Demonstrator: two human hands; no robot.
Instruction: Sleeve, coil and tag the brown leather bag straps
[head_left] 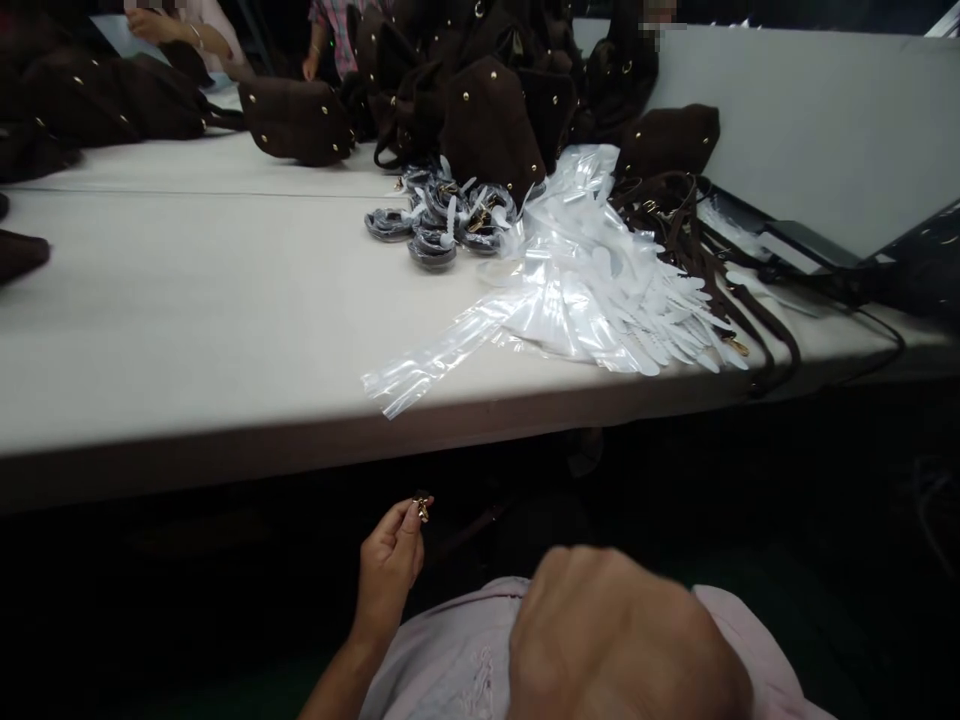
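Below the table's front edge, my left hand (388,568) is raised with its fingers pinched on a small gold metal clasp (422,507). A dark strap seems to trail from the clasp into the shadow, though it is hard to make out. My right hand (622,635) is very close to the camera, blurred, with its back turned to me and its fingers hidden. On the white table (187,330) lies a fanned pile of clear plastic bags (585,290). Beyond the pile sit several coiled dark straps wrapped in plastic (442,220).
Dark brown studded handbags (480,110) are heaped at the back of the table, with more at the far left (112,100). Loose brown straps with gold clips (705,260) lie to the right of the plastic bags. Other people's hands (161,25) work at the far side.
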